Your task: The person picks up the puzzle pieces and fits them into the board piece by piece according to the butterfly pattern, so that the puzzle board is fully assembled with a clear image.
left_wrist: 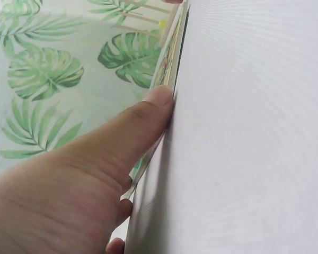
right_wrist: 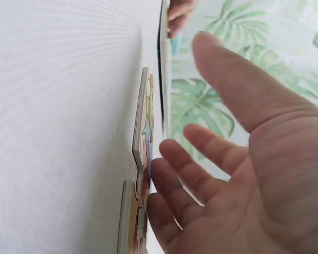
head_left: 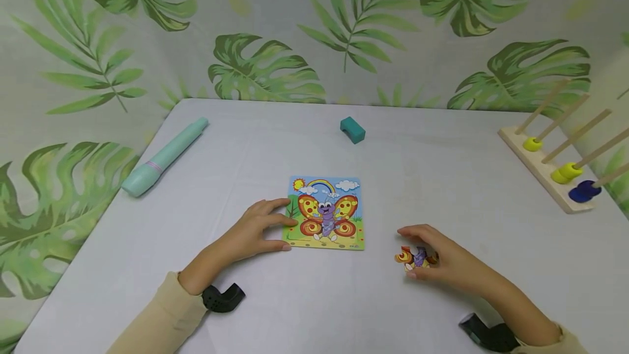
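A square butterfly puzzle board (head_left: 324, 217) lies flat on the white table in the head view. My left hand (head_left: 255, 231) rests at its left side, two fingertips over the edge and the thumb (left_wrist: 156, 100) touching the near corner. To the right of the board, a few butterfly puzzle pieces (head_left: 419, 258) lie on the table, partly hidden by my right hand (head_left: 449, 261). In the right wrist view, the fingers (right_wrist: 169, 196) hover beside or touch the puzzle pieces (right_wrist: 143, 127), while the thumb stands apart from them.
A teal block (head_left: 354, 130) sits behind the board. At the far left lies a mint-green tube-shaped object (head_left: 164, 157). A wooden peg stand (head_left: 545, 171) with yellow and blue beads stands on the right. Leaf-patterned cloth (head_left: 265, 67) hangs behind the table.
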A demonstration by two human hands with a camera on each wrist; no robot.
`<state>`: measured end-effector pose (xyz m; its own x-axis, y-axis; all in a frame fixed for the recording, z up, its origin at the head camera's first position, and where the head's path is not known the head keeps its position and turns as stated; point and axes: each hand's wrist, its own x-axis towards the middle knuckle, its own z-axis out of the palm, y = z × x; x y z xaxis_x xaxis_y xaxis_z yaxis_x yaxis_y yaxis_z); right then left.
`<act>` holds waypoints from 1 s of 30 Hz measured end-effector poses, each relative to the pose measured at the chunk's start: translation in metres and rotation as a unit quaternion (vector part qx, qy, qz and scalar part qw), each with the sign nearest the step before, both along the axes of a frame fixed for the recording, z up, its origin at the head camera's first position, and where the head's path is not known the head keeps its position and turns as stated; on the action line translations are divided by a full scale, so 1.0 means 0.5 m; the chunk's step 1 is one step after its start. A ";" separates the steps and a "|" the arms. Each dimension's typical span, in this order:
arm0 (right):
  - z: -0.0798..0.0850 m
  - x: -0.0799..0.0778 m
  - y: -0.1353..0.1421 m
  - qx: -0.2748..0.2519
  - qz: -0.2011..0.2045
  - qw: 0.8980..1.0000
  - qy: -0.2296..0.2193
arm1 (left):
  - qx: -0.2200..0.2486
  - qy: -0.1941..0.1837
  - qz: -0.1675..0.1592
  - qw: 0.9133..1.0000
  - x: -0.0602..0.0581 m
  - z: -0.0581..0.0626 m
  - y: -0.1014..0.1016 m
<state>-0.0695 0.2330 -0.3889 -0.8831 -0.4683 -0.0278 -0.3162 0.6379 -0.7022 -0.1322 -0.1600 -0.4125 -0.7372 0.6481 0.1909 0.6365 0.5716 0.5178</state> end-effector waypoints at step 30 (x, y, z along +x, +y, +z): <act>-0.013 0.000 0.008 0.066 0.019 0.996 0.065 | -0.007 -0.009 0.003 1.000 0.000 0.000 -0.001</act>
<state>-0.0696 0.2369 -0.3952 -0.8655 -0.5005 0.0220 -0.4239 0.7082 -0.5646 -0.1321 -0.1606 -0.4126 -0.7438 0.6467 0.1691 0.6245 0.5820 0.5208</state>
